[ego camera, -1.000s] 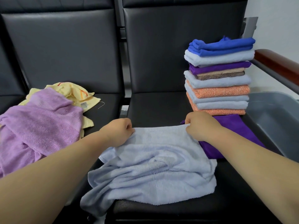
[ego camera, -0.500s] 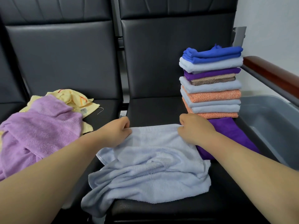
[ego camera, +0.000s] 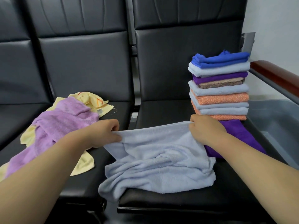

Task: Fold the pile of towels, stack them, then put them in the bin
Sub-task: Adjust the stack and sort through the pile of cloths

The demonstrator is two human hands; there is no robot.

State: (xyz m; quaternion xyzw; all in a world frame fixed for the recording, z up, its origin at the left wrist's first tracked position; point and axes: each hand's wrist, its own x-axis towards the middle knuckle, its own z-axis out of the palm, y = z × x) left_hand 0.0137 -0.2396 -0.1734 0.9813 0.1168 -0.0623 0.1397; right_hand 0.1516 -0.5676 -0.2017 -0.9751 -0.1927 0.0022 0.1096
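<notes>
A crumpled light blue towel [ego camera: 159, 160] lies on the right black seat. My left hand [ego camera: 103, 133] pinches its far left corner and my right hand [ego camera: 205, 128] pinches its far right corner, holding the far edge taut and slightly raised. Behind my right hand stands a tall stack of folded towels [ego camera: 220, 88], blue on top, resting on a dark purple towel [ego camera: 237, 136]. A grey bin [ego camera: 278, 123] sits to the right of the seat. Unfolded lilac [ego camera: 61, 122] and yellow [ego camera: 90, 99] towels lie on the left seat.
Black padded seat backs [ego camera: 178, 62] rise behind the towels. A brown wooden armrest [ego camera: 278, 75] runs above the bin on the right. A gap separates the two seats [ego camera: 134, 113]. A white wall stands at the far right.
Both hands have lifted the light blue towel's far edge off the seat and pulled it taut. The head view has tilted down a little.
</notes>
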